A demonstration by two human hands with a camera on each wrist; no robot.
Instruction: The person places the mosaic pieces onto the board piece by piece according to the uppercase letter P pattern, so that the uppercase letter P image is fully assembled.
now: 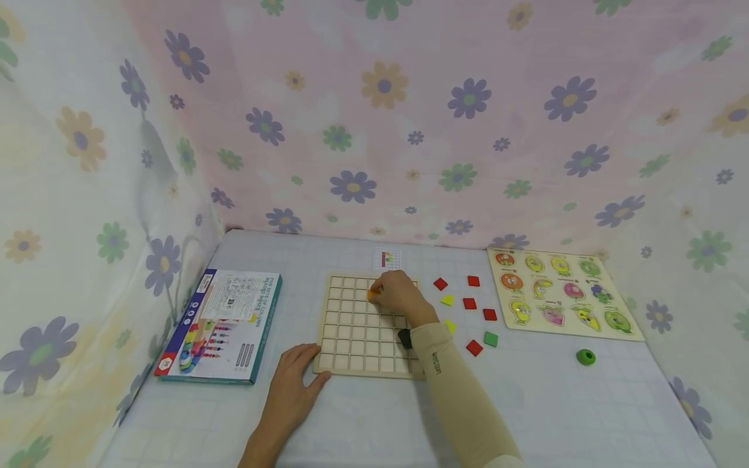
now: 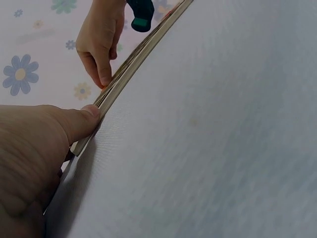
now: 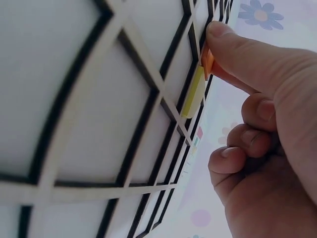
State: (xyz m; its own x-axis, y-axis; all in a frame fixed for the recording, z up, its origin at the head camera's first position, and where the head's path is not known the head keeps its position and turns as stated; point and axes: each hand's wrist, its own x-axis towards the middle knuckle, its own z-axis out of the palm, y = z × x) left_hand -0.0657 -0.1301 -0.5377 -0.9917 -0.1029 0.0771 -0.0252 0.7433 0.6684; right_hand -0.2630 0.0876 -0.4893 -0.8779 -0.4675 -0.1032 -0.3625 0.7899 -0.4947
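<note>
The person's right hand (image 1: 400,296) is pinching a small orange piece (image 3: 207,60) between thumb and forefinger, its other fingers curled in. That piece is at the far part of a pale wooden grid board (image 1: 359,335), just beside a yellow piece (image 3: 194,94) in the grid. The left hand (image 1: 292,383) lies spread, grasping nothing, thumb and fingertips resting against the board's near left corner. A beige sleeve (image 1: 453,383) covers the right forearm, with a black device (image 1: 405,338) at the wrist.

Right of the board lie five red square tiles (image 1: 469,303), two yellow pieces (image 1: 447,299) and a green square tile (image 1: 490,338). A small printed card (image 1: 387,259) lies just beyond the board. To the left is a white-and-teal cardboard box (image 1: 222,364) with a printed sheet (image 1: 232,294) on top. Farther right are a fruit-picture puzzle board (image 1: 526,296) and a green rounded piece (image 1: 586,357). Flower-patterned cloth (image 1: 421,162) hangs around the table.
</note>
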